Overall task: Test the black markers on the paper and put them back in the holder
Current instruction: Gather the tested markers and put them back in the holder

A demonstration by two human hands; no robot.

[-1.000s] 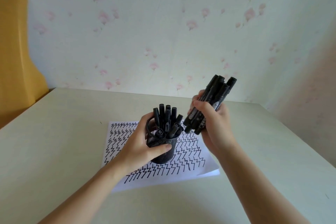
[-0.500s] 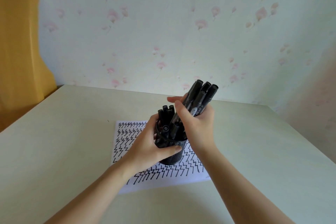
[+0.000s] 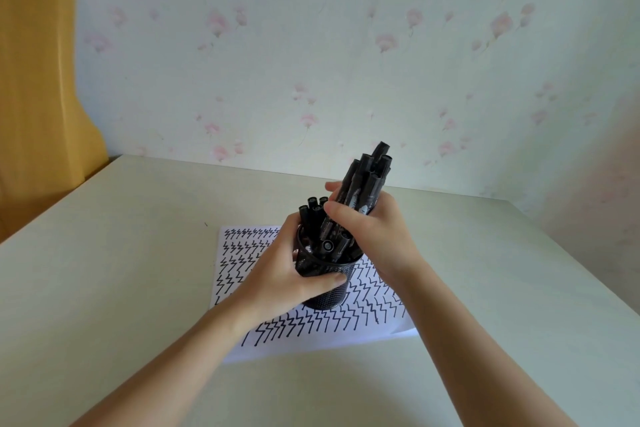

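On top of the scribbled paper [image 3: 322, 329], left hand [image 3: 287, 274] wraps the holder [image 3: 325, 288] so it won't tip (I guess), right hand [image 3: 367, 232] fingers clamped round a marker bundle [image 3: 363, 191] angled into it.

A pale cream table [image 3: 121, 253] stands against the wall. On it lies a white sheet of paper [image 3: 346, 340] covered with rows of black zigzag strokes; its near right corner seems slightly lifted. A black mesh holder [image 3: 327, 296] stands on the sheet.
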